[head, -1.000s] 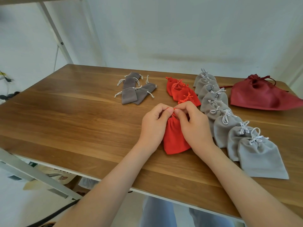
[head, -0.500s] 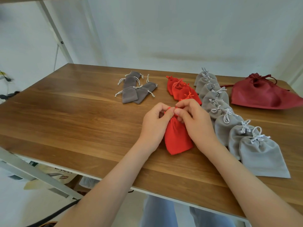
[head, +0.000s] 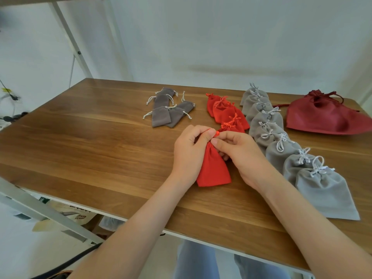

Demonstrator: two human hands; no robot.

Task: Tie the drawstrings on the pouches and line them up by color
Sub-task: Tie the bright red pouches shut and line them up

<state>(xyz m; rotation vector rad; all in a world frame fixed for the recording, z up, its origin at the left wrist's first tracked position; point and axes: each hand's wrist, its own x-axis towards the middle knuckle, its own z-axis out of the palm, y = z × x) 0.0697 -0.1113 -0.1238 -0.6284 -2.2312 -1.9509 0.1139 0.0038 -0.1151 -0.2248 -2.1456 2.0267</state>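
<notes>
- Bright, even daylight; the white wall is softly lit, with a faint grey smudge of shadow across it.
- A pale sheen lies on the wooden table towards its far left.
- Thin, soft shadows edge the red pouch.
- The wide lens bows the table's edges and stretches the forearms near the bottom.
- Detail is slightly soft throughout.

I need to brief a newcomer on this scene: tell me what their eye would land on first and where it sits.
First, the left hand and right hand at the near middle of the table, both pinching the neck of a bright red pouch. Next, the long row of light grey pouches running diagonally along the right, with a dark red bag at the far right corner.
</notes>
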